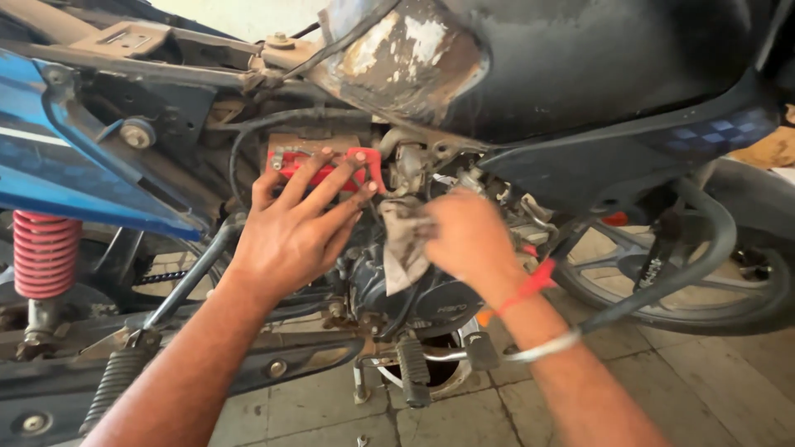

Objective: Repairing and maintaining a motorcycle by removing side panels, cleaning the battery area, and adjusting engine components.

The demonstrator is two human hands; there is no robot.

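Fig.: motorcycle side, near to far. Footpeg [412,368] lowest. Right hand [468,240] clenched on a grey rag [403,244], pressed vs. the black engine case [431,302]; rag looks soft, light, prob. oily, best gripped bunched. Left hand [294,228] spread flat, fingers resting on the red battery cover [327,165], gripping nothing. Behind: scuffed black fuel tank [563,58].

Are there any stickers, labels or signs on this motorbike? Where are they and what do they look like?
Raised maker's mark on the engine cover: low in the middle, under the right hand; small letters, black on black.
Checker sticker: on the dark side panel, upper right; small blue-grey squares.
Stripe decal: on the blue panel, far left; a thin white band.
No packages, signs or screens show.
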